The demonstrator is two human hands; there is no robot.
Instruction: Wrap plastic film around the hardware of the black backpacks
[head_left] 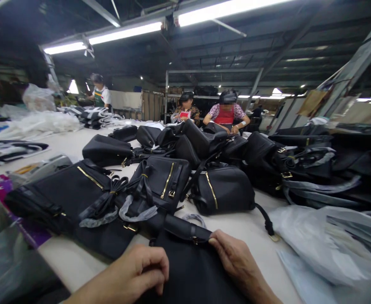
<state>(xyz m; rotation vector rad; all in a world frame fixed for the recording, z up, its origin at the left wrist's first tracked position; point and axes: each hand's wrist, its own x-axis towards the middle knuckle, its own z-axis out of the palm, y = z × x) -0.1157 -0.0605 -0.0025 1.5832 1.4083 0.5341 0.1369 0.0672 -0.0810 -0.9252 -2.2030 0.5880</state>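
Note:
A black bag [188,270] with a flap and a small gold buckle lies right in front of me, running out of view at the bottom. My right hand [236,257] pinches the bag's upper right edge between thumb and fingers, beside the buckle. Over the bag's left side is my left hand [141,270], its fingers curled and thumb tip close to the index finger. Whether anything thin sits in that pinch is hidden against the black material. Just beyond lie a black backpack [163,177] with a gold zipper and plastic-wrapped handles [137,213].
More black bags [223,190] are heaped across the white table [74,264]. Clear plastic bags [327,249] lie at the right. A black bag with a gold zip [58,194] is at the left. Several people [226,112] work behind the heap.

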